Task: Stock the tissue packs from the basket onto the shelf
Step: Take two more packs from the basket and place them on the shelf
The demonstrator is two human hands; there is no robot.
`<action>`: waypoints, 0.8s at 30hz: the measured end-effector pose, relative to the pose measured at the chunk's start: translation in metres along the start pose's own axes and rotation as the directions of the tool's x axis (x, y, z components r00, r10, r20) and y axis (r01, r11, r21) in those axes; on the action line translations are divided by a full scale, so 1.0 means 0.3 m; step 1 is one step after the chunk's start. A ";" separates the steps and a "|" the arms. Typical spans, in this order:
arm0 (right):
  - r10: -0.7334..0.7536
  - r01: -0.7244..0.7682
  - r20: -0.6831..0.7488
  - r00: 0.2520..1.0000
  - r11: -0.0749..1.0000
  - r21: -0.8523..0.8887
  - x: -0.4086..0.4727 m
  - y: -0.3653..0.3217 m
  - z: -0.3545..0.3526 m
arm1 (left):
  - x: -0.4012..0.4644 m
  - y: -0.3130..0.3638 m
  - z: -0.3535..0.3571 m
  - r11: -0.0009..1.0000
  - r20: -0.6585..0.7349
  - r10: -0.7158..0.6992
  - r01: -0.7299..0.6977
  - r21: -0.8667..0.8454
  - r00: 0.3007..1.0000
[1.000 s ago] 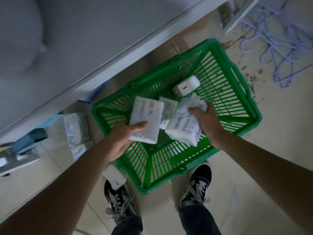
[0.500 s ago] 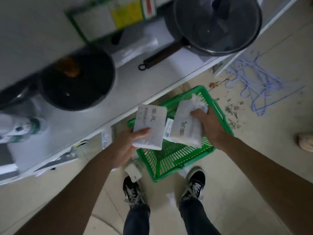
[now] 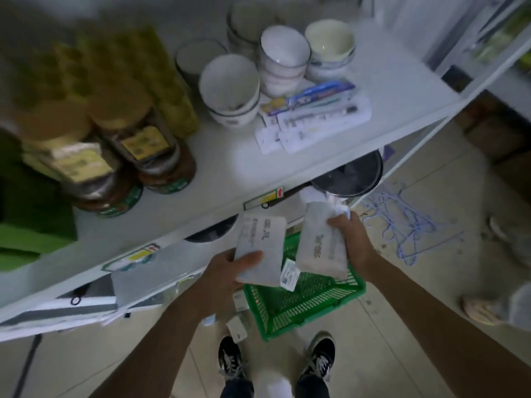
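**Two tissue packs held up in front of the white shelf**

The left hand (image 3: 230, 270) grips a flat, rectangular tissue pack (image 3: 260, 248) in soft, matte white wrap with grey printing, thumb laid across its near face and fingers curled beneath. At three o'clock from it, just beside but not clearly touching, the right hand (image 3: 355, 245) clutches a second tissue pack (image 3: 320, 244), plumper and crinkled, its wrapper bunched into a twisted tail at the top. Both packs hang in the air above the green basket (image 3: 304, 303), a moulded plastic crate with slotted, lattice-like walls standing on the pale tiled floor. Inside it, only a small white packet (image 3: 289, 275) with a blue mark shows, peeking out between the two held packs.

At twelve o'clock from the hands runs the shelf (image 3: 230, 165), a smooth white painted board with a thin metal frame. On it, at the back, stand stacks of glossy ceramic bowls (image 3: 228, 87), round and white with dark rims; nothing can be seen in them. At three o'clock from the bowls lie flat blister-packed toothbrushes (image 3: 313, 110). At nine o'clock stand glass jars (image 3: 143, 150) with gold lids and dark brown contents, blurred. Under the shelf edge peeks a dark round pan (image 3: 349, 173). Blue wire hangers (image 3: 402, 222) lie tangled on the floor at three o'clock from the basket.
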State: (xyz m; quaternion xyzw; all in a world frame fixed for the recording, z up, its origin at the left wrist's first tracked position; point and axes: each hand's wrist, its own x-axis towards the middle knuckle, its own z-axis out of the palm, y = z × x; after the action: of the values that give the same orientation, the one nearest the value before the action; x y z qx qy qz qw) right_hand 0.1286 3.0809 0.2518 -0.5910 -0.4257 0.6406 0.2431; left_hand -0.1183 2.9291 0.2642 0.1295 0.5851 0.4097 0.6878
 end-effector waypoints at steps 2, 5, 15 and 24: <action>-0.022 0.021 0.018 1.000 1.000 0.003 -0.069 -0.094 0.009 | -0.088 0.068 0.023 1.000 0.002 0.016 -0.016 -0.008 1.000; -0.070 0.069 0.062 0.996 0.997 0.016 -0.162 -0.244 0.034 | -0.209 0.182 0.065 0.996 0.058 0.084 -0.083 -0.027 0.995; -0.188 0.194 0.223 0.957 0.981 -0.004 -0.421 -0.735 0.143 | -0.627 0.535 0.141 0.965 0.020 0.228 -0.223 -0.141 0.973; -0.339 0.319 0.349 0.874 0.941 0.115 -0.665 -0.929 0.252 | -0.978 0.614 0.142 0.912 -0.051 0.339 -0.341 -0.229 0.940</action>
State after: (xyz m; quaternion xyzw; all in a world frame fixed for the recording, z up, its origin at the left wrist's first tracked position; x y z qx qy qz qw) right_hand 0.0388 3.0436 0.5891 -0.3746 -0.5401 0.6993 0.2811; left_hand -0.1493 2.8484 0.6023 0.1450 0.5045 0.5898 0.6137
